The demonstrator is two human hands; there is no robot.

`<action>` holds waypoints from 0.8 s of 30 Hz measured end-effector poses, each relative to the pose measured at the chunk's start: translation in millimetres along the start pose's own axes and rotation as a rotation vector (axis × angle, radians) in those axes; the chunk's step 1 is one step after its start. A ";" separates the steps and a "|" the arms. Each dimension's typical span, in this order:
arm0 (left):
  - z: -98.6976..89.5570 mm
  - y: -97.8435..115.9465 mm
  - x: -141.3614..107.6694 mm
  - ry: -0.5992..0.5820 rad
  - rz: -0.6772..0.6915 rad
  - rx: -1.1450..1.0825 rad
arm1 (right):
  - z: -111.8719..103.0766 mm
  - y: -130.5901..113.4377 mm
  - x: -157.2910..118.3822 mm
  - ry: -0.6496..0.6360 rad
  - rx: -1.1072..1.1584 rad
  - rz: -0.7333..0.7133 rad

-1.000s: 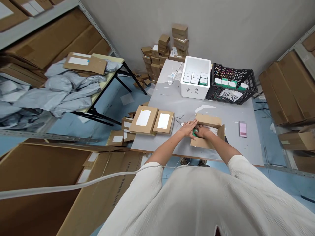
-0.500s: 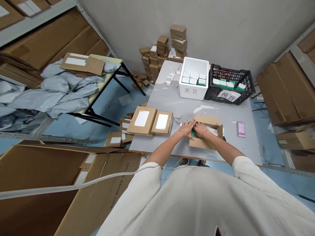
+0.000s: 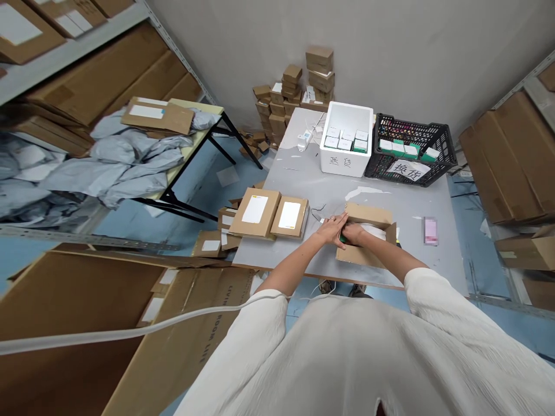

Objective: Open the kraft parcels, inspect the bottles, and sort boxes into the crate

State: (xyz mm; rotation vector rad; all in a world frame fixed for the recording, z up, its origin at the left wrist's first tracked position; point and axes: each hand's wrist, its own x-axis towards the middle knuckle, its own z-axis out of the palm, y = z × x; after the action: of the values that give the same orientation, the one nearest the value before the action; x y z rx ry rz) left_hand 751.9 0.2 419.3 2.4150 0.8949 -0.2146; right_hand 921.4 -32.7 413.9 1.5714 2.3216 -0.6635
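Observation:
A small cardboard box lies on the grey table with its flaps folded out. My left hand presses against the box's left end, thumb and fingers spread apart. Inside that end is my right hand, its fingers hidden by the box wall and the other hand. Between the two hands shows a bit of a green item. White material lies in the box to the right of my right wrist.
Two labelled cartons sit at the table's left edge. At the back stand a white foam box and a black crate, both holding white-and-green boxes. A pink item lies at right. A white cable crosses at left.
My right hand has gone slightly deeper into the box, and less of the green item shows. My left hand stays at the box's end. The whole view has shifted slightly.

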 end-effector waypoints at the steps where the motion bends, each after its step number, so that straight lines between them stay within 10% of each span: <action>1: -0.5 -0.1 -0.2 -0.007 -0.005 0.001 | -0.6 -1.3 0.7 -0.017 -0.028 -0.004; 24: 15.2 -9.8 7.9 0.014 0.010 0.041 | -17.8 29.6 -68.8 0.151 0.040 0.017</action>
State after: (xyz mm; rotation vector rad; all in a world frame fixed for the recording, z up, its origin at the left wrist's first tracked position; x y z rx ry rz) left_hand 752.2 2.4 399.7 2.4612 0.8933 -0.2144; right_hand 975.7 -69.9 453.8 1.7127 2.4123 -0.6108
